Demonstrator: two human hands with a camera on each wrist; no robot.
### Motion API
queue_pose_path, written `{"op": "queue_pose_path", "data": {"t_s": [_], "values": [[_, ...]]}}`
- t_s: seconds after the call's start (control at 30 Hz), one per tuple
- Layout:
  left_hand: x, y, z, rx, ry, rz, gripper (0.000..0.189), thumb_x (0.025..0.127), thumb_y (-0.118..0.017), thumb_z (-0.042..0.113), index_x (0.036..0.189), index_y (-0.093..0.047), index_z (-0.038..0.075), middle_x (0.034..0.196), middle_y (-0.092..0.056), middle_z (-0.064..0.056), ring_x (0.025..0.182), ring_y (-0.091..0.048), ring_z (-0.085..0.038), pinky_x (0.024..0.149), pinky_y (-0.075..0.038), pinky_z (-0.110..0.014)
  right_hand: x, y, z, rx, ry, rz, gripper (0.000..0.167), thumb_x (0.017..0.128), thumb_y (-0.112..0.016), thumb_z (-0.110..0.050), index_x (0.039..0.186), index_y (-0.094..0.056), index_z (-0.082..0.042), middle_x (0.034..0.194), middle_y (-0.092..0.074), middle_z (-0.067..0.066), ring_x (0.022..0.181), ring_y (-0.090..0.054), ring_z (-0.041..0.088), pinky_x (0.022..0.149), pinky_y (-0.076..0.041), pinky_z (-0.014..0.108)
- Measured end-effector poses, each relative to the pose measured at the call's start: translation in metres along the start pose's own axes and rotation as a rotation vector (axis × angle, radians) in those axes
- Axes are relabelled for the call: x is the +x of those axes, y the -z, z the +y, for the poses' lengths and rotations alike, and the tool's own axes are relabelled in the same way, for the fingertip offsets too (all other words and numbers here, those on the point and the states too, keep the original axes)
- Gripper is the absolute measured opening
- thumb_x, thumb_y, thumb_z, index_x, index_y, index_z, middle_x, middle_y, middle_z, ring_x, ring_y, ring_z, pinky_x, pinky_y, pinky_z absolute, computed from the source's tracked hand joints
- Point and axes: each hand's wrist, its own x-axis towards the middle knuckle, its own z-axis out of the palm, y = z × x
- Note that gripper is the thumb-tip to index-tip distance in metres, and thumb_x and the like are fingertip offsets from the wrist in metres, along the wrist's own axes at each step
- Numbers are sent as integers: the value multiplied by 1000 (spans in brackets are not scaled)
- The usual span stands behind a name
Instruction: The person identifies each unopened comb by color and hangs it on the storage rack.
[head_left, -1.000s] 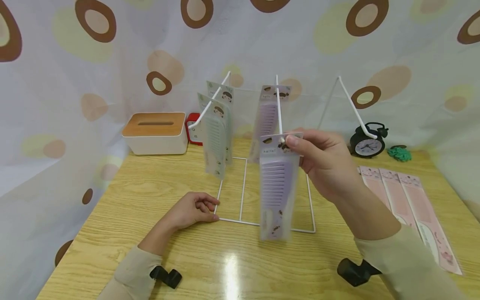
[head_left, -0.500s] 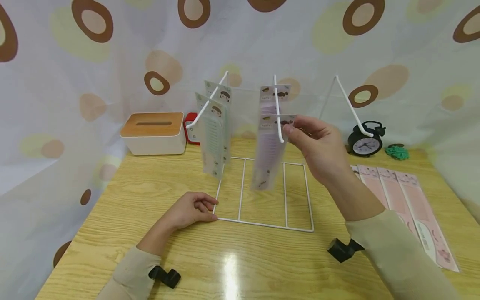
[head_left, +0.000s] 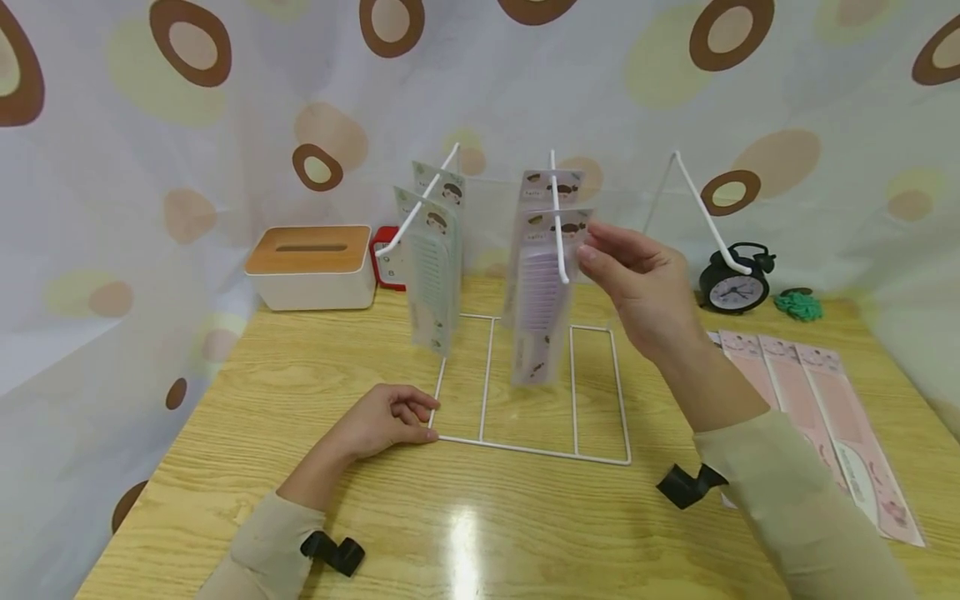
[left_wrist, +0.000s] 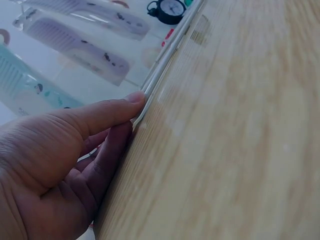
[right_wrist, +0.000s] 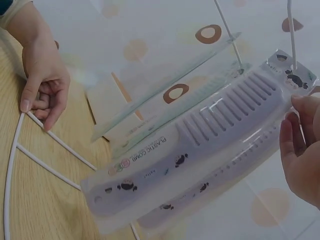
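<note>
A white wire display rack (head_left: 525, 451) stands on the table, with three hooked arms rising from it. My left hand (head_left: 386, 421) pinches the near left corner of its base, thumb on the wire in the left wrist view. On the middle arm hang two packaged purple combs, the front comb (head_left: 540, 292) partly covering the rear comb (head_left: 551, 182). My right hand (head_left: 645, 287) pinches the front pack's upper right edge between thumb and fingers; in the right wrist view the fingertips (right_wrist: 296, 102) are right at that edge. Two packaged green combs (head_left: 430, 267) hang from the left arm.
Several pink packs (head_left: 832, 417) lie in a row at the right. Behind stand a black alarm clock (head_left: 735, 287), a green scrunchie-like bundle (head_left: 798, 305), a white tissue box (head_left: 311, 292) with wooden lid, and a red clock (head_left: 388, 258). The right arm (head_left: 705, 208) carries nothing.
My right hand has slid the front purple comb back along the middle arm, away from its tip, and the pack's swing has settled. The left hand stays on the base corner.
</note>
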Motion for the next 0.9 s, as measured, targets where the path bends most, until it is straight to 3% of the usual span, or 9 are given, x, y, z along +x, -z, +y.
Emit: {"op": "queue_pose_path", "data": {"t_s": [0.17, 0.4, 0.57, 0.73, 0.83, 0.9], "values": [[1, 1, -1, 6, -9, 3, 41, 81, -84, 13, 116, -69, 0, 93, -65, -11, 73, -61, -14, 74, -51, -24, -3, 18, 0, -84, 2, -46, 32, 88, -70, 6, 117, -74, -8, 101, -74, 0, 91, -70, 9, 82, -57, 23], [0, 1, -1, 8, -4, 2, 41, 80, -84, 14, 116, -69, 0, 92, -65, -11, 73, -61, -15, 73, -51, -25, -12, 54, 8, -317, -108, -78, 41, 91, -71, -4, 131, -67, -14, 111, -71, -5, 96, -68, 6, 82, -56, 20], [-1, 0, -1, 14, -1, 3, 40, 80, -84, 14, 115, -69, 0, 92, -65, -10, 73, -60, -15, 73, -51, -25, -18, 84, 17, -428, -191, -42, 47, 91, -73, -10, 136, -62, -13, 114, -70, -9, 100, -67, 3, 84, -55, 18], [0, 0, -1, 16, -5, 3, 40, 80, -84, 14, 115, -69, 0, 92, -65, -10, 73, -60, -15, 73, -51, -24, -22, 118, 26, -459, -204, -70, 48, 91, -72, -6, 137, -61, -12, 115, -71, -12, 101, -68, 1, 83, -54, 15], [1, 0, -1, 12, -9, 4, 40, 80, -85, 14, 115, -69, 0, 92, -65, -10, 73, -60, -15, 73, -51, -24, -21, 138, 30, -567, -213, -87, 50, 92, -72, -10, 140, -59, -12, 116, -70, -17, 102, -68, -1, 83, -54, 14], [1, -1, -1, 8, -10, 3, 40, 80, -85, 13, 115, -69, 0, 92, -65, -10, 73, -60, -14, 73, -51, -24, -20, 152, 32, -704, -232, -86, 52, 92, -73, -20, 142, -57, -14, 116, -68, -20, 102, -67, -3, 84, -53, 13]]}}
